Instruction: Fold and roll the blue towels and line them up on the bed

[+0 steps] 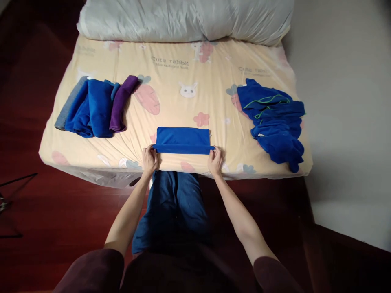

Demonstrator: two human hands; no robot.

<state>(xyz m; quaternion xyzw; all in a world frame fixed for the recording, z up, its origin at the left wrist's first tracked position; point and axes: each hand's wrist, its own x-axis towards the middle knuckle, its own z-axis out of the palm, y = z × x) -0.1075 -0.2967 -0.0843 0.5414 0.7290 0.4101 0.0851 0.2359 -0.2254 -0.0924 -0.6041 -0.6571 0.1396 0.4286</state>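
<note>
A blue towel (183,137) lies flat near the bed's front edge, its near side turned over into a narrow band. My left hand (150,158) pinches the left end of that band, and my right hand (215,159) pinches the right end. Off to the left sits a group of rolled towels: a grey-blue one (71,103), several blue ones (100,108) and a purple one (124,103). A loose heap of crumpled blue cloths (275,118), one with green edging, rests at the right.
The bed (189,110) has a yellow sheet with rabbit and carrot prints. A pale quilt (183,20) is bunched along its far side. A wall (342,101) borders the right, and dark thin legs of a stand (18,179) show on the reddish floor at left.
</note>
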